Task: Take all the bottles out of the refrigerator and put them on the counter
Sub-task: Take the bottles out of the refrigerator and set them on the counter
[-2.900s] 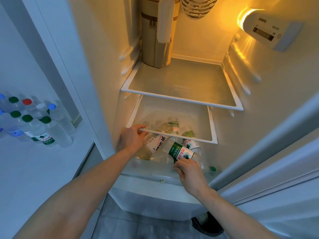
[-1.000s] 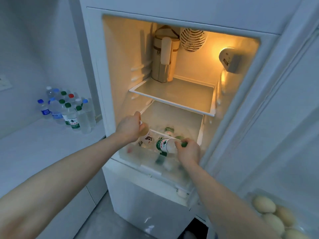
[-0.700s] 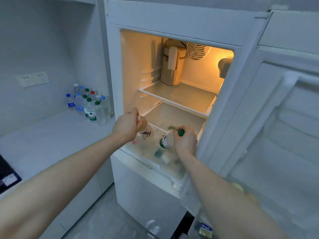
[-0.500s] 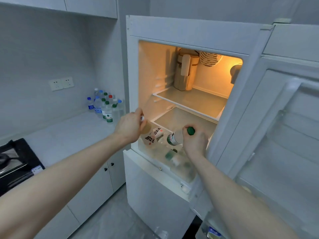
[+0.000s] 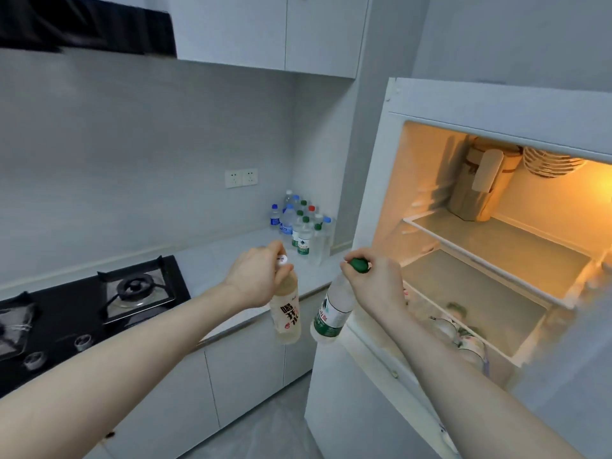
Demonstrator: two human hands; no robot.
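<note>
Hanging by their necks, two bottles have come clear of the open white refrigerator (image 5: 390,180) since a moment ago, when both hands were still down in its clear bottom drawer (image 5: 496,356). The left hand (image 5: 255,283) grips a pale, white-capped plastic bottle with bold lettering (image 5: 287,316); the right hand (image 5: 374,286) grips a green-capped clear water bottle (image 5: 331,313). Both hang over the front edge of the grey counter (image 5: 218,263), not yet set down. Upright bottles already cluster (image 5: 303,226) in its back right corner; more appear to remain in the drawer, so further trips look necessary.
</note>
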